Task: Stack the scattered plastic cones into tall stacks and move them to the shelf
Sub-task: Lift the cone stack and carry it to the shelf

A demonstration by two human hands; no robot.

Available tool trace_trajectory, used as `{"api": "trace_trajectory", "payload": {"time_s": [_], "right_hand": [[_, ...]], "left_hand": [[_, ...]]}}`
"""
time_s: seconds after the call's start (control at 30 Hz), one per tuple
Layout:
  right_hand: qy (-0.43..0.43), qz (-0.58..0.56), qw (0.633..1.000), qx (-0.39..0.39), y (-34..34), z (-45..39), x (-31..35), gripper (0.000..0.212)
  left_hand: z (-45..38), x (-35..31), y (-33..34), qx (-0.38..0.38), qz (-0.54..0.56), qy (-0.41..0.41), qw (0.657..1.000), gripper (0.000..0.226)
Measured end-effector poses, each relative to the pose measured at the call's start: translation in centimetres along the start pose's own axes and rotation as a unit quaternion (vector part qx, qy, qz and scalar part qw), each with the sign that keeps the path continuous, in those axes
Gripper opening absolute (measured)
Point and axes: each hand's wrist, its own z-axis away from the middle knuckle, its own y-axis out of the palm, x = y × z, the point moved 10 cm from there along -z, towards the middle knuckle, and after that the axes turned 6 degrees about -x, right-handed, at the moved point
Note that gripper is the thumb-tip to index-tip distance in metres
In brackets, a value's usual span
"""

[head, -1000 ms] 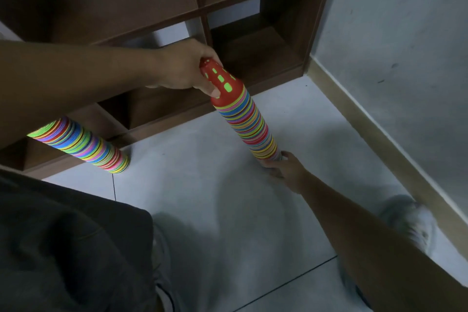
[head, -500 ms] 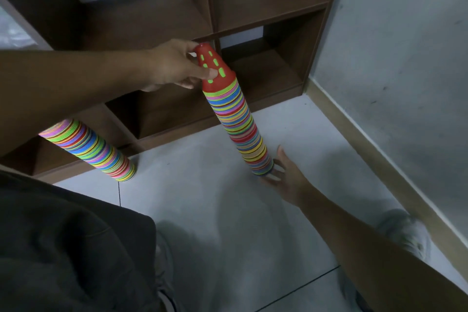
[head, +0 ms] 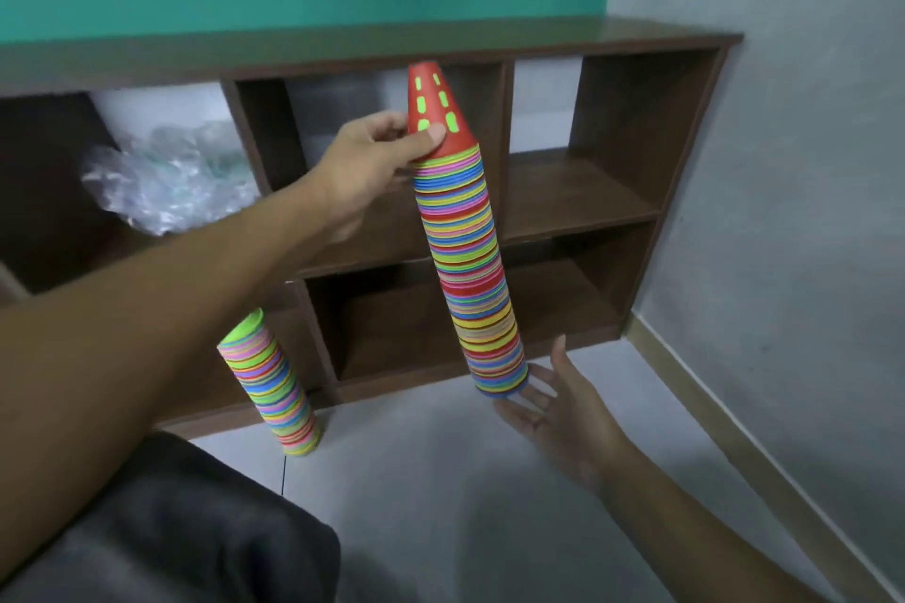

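Top red cone of the tall stack is pinched by the left hand; right hand is spread flat at the stack's base, fingers straight; stack is held upright before the shelf; likely light but whippy, nested cones could slip apart, so support at top and base is advised; second stack stands on the floor against the shelf.

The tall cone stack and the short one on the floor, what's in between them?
In the head view, between the tall stack and the short stack there is only the shelf's open bottom compartment and bare floor.
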Motion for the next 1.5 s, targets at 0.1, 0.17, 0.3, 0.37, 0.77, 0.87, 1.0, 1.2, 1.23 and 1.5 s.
{"api": "trace_trajectory", "payload": {"time_s": [0.1, 0.17, 0.3, 0.37, 0.77, 0.87, 1.0, 1.2, 1.23, 1.5], "right_hand": [[-0.005, 0.000, 1.000, 0.025, 3.6, 2.6, 0.6, 0.056], [-0.007, 0.014, 0.999, 0.031, 5.8, 4.0, 1.5, 0.064], [-0.011, 0.063, 0.996, 0.057, 10.5, 5.9, 3.6, 0.079], [-0.019, 0.084, 0.994, 0.070, 13.2, 6.9, 4.7, 0.083], [-0.012, 0.221, 0.970, 0.102, 23.0, 9.3, 5.2, 0.118], [-0.017, 0.246, 0.964, 0.095, 24.4, 8.1, 5.1, 0.115], [-0.036, 0.289, 0.947, 0.132, 27.3, 6.7, 3.9, 0.120], [-0.046, 0.295, 0.939, 0.169, 30.8, 5.2, 2.9, 0.129], [-0.048, 0.295, 0.939, 0.170, 31.2, 4.9, 2.9, 0.130], [-0.047, 0.325, 0.932, 0.156, 34.0, 0.9, 1.2, 0.140]], "left_hand": [[1.0, -2.2, -1.9, -0.020, 0.047, 0.031, 0.998, 0.044], [1.5, -3.6, -3.4, -0.035, 0.085, 0.046, 0.995, 0.049], [2.8, -6.9, -6.4, -0.065, 0.154, 0.081, 0.983, 0.056], [3.5, -8.8, -8.1, -0.090, 0.172, 0.100, 0.976, 0.058], [6.7, -16.1, -12.7, -0.195, 0.219, 0.188, 0.937, 0.059], [6.5, -16.0, -13.4, -0.212, 0.139, 0.199, 0.947, 0.071], [7.3, -16.2, -14.5, -0.224, 0.038, 0.225, 0.948, 0.088], [8.2, -17.1, -17.6, -0.252, -0.015, 0.237, 0.938, 0.089], [8.3, -16.8, -18.2, -0.261, -0.015, 0.234, 0.936, 0.088], [10.0, -10.7, -24.0, -0.337, 0.005, 0.202, 0.920, 0.086]]}}
